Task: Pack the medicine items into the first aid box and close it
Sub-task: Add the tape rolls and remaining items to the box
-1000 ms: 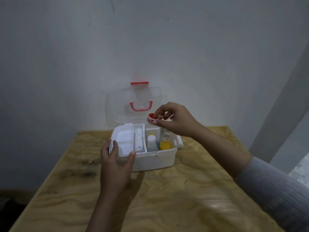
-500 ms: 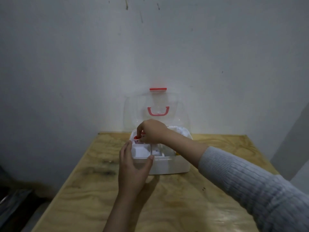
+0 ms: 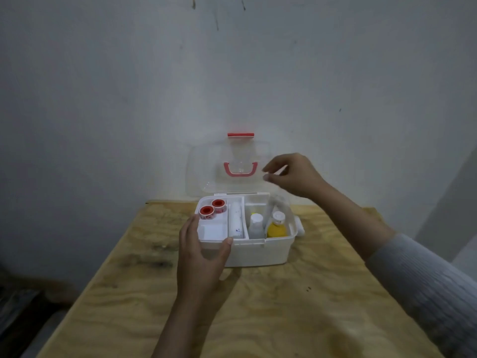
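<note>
A white first aid box (image 3: 260, 254) stands on the wooden table with its clear lid (image 3: 204, 171) upright against the wall. Inside, two red-cored tape rolls (image 3: 207, 212) lie in the left tray next to a white tube (image 3: 235, 220). A white bottle (image 3: 256, 224) and a yellow bottle (image 3: 276, 227) stand in the right compartment. My left hand (image 3: 202, 257) grips the box's front left corner, thumb on the rim. My right hand (image 3: 294, 174) hovers empty beside the lid's right edge, fingers loosely apart.
The wooden table (image 3: 258, 319) reaches toward me and has dark stains on its left side. A plain grey wall stands directly behind the box. A small white part (image 3: 299, 226) sticks out at the box's right side. The floor drops away at left.
My right hand set the red-cored tape roll into the left tray beside the other one, let go, and rose to the lid's right edge. My left hand stayed on the box.
</note>
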